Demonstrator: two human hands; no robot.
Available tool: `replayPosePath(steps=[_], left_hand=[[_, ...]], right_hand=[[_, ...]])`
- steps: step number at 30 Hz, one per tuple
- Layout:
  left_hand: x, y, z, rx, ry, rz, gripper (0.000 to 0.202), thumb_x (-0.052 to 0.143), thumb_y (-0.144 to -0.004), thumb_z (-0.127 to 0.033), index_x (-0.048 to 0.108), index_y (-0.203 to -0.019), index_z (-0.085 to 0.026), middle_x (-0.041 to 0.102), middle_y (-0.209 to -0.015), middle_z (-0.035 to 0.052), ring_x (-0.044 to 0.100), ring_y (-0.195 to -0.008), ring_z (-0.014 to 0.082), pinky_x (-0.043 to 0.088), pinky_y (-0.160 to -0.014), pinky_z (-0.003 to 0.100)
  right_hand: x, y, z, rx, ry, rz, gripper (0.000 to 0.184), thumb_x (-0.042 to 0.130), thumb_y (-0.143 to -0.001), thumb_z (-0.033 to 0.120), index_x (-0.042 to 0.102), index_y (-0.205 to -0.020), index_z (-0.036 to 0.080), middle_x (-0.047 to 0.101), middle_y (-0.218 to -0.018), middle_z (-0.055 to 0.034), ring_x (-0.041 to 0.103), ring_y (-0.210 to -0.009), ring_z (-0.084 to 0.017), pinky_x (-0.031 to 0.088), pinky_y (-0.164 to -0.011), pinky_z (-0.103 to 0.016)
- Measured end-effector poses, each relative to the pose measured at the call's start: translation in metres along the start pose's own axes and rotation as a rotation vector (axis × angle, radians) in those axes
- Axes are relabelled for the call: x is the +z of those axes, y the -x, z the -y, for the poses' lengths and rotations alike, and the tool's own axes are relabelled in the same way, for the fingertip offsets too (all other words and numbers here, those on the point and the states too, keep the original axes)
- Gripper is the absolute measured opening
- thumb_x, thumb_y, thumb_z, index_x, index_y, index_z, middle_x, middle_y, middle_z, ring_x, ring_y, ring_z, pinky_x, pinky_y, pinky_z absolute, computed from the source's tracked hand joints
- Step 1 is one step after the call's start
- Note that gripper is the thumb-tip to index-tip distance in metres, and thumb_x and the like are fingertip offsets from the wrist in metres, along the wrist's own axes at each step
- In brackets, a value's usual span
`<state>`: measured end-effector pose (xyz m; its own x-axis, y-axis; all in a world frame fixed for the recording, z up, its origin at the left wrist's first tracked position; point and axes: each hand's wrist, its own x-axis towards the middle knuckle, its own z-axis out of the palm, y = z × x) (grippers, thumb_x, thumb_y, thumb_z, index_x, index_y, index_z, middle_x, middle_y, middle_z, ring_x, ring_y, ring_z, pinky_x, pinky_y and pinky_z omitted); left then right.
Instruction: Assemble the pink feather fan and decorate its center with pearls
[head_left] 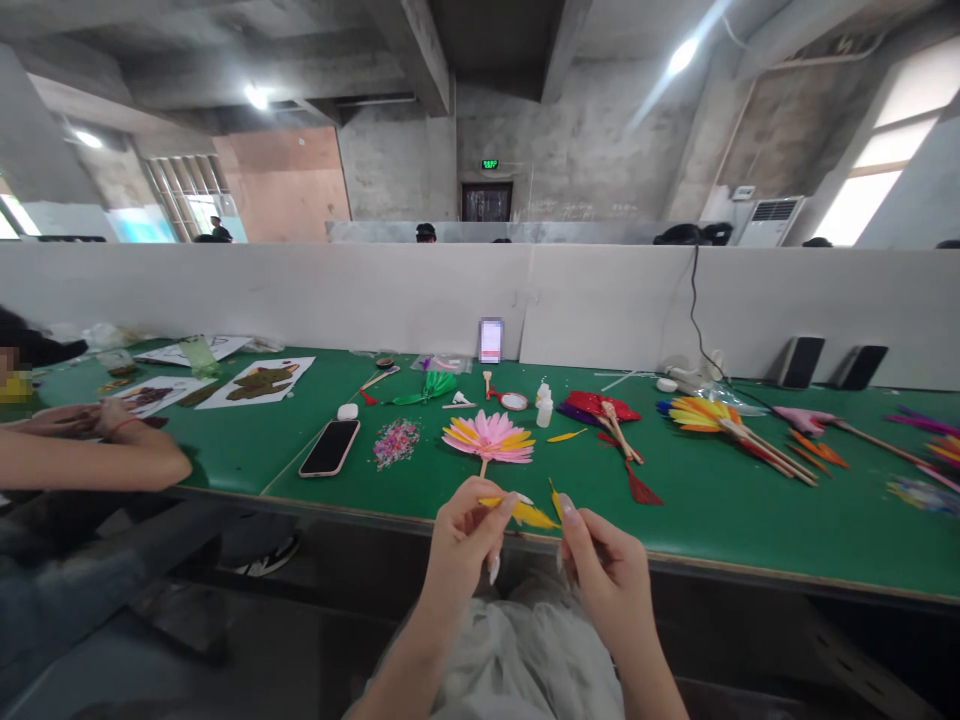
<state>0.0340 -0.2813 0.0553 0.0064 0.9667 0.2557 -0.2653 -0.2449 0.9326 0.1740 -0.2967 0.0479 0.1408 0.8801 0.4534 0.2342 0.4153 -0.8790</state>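
Nearest to the camera, the left hand [461,540] and the right hand [604,570] are raised just before the edge of the green desk [712,520]. Between them is a yellow feather [525,513]. Its long axis lies almost level, going from left to right and a little downward. The left fingers [499,505] are closed on its left end, and the right fingers [566,510] pinch its right tip. On the desk behind the hands lies a pink and yellow feather fan [489,438]. Left of it is a black phone [330,447], right of it a red feather fan [604,408].
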Motion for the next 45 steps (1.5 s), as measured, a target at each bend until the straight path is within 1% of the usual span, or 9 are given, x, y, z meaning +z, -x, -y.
replayPosePath(steps=[5, 11, 14, 17, 22, 27, 32, 38, 45], left_hand=[[-0.003, 0.000, 0.000, -0.094, 0.062, 0.029, 0.037, 0.060, -0.079, -0.049, 0.053, -0.067, -0.015, 0.036, -0.041, -0.0075, 0.028, -0.033, 0.0026, 0.022, -0.034, 0.016], [-0.008, -0.004, 0.000, -0.068, 0.164, -0.147, 0.032, 0.057, -0.082, -0.047, 0.062, -0.081, -0.015, 0.054, -0.061, -0.0019, 0.036, -0.038, 0.0020, 0.023, -0.034, 0.015], [-0.013, -0.009, 0.002, -0.048, 0.150, -0.214, 0.033, 0.058, -0.081, -0.046, 0.062, -0.074, -0.014, 0.052, -0.062, -0.0022, 0.036, -0.039, 0.0013, 0.025, -0.035, 0.014], [-0.016, -0.012, 0.006, -0.111, 0.039, -0.127, 0.029, 0.066, -0.076, -0.043, 0.063, -0.074, -0.015, 0.046, -0.056, -0.0047, 0.031, -0.039, 0.0010, 0.024, -0.034, 0.013], [-0.016, -0.008, 0.010, -0.145, -0.046, 0.170, 0.043, 0.077, -0.064, -0.032, 0.064, -0.103, -0.020, 0.054, -0.077, -0.0017, 0.047, -0.053, 0.0048, 0.040, -0.045, 0.014], [-0.020, -0.011, 0.007, -0.124, -0.157, 0.199, 0.025, 0.067, -0.074, -0.038, 0.064, -0.078, -0.014, 0.050, -0.063, -0.0028, 0.038, -0.042, 0.0043, 0.034, -0.038, 0.018], [-0.023, -0.010, 0.000, -0.207, -0.201, 0.291, 0.031, 0.071, -0.070, -0.031, 0.062, -0.095, -0.016, 0.057, -0.074, -0.0006, 0.047, -0.055, 0.0070, 0.040, -0.050, 0.018], [-0.024, -0.016, 0.019, -0.212, -0.330, 0.119, 0.036, 0.058, -0.078, -0.049, 0.058, -0.069, -0.014, 0.047, -0.046, -0.0035, 0.042, -0.040, 0.0072, 0.035, -0.042, 0.019], [-0.034, -0.058, 0.041, -0.115, -0.381, -0.032, 0.030, 0.060, -0.073, -0.046, 0.058, -0.069, -0.016, 0.043, -0.045, -0.0061, 0.036, -0.036, 0.0064, 0.027, -0.036, 0.018]], right_hand=[[0.000, 0.000, -0.001, -0.001, 0.011, 0.038, 0.048, 0.048, -0.090, 0.042, 0.042, -0.049, 0.018, 0.037, -0.041, 0.0050, 0.036, -0.038, -0.007, 0.027, -0.041, -0.020], [0.001, 0.001, 0.004, 0.137, -0.150, -0.046, 0.049, 0.049, -0.089, 0.047, 0.040, -0.050, 0.018, 0.037, -0.041, 0.0055, 0.035, -0.036, -0.006, 0.028, -0.039, -0.020], [0.001, -0.001, 0.001, 0.223, -0.291, -0.021, 0.051, 0.049, -0.086, 0.053, 0.040, -0.050, 0.019, 0.037, -0.040, 0.0057, 0.034, -0.033, -0.005, 0.028, -0.035, -0.019], [0.004, -0.004, -0.005, 0.308, -0.346, 0.025, 0.054, 0.051, -0.082, 0.059, 0.040, -0.048, 0.019, 0.039, -0.038, 0.0051, 0.035, -0.030, -0.005, 0.029, -0.032, -0.018], [0.013, -0.006, -0.014, 0.394, -0.341, 0.038, 0.058, 0.051, -0.078, 0.065, 0.041, -0.045, 0.018, 0.040, -0.034, 0.0042, 0.037, -0.027, -0.005, 0.028, -0.030, -0.016], [0.021, -0.005, -0.016, 0.410, -0.361, 0.067, 0.058, 0.055, -0.074, 0.067, 0.041, -0.046, 0.018, 0.039, -0.035, 0.0049, 0.037, -0.027, -0.005, 0.027, -0.029, -0.015], [0.026, -0.006, -0.016, 0.432, -0.383, -0.025, 0.058, 0.052, -0.075, 0.068, 0.040, -0.046, 0.019, 0.036, -0.035, 0.0062, 0.034, -0.027, -0.005, 0.027, -0.029, -0.016], [0.035, -0.007, -0.026, 0.374, -0.244, 0.080, 0.056, 0.049, -0.080, 0.064, 0.040, -0.048, 0.020, 0.038, -0.037, 0.0055, 0.037, -0.029, -0.007, 0.027, -0.032, -0.019], [0.049, -0.015, -0.047, 0.295, -0.075, 0.404, 0.051, 0.041, -0.086, 0.060, 0.048, -0.056, 0.019, 0.053, -0.048, 0.0007, 0.050, -0.040, -0.011, 0.037, -0.040, -0.020]])
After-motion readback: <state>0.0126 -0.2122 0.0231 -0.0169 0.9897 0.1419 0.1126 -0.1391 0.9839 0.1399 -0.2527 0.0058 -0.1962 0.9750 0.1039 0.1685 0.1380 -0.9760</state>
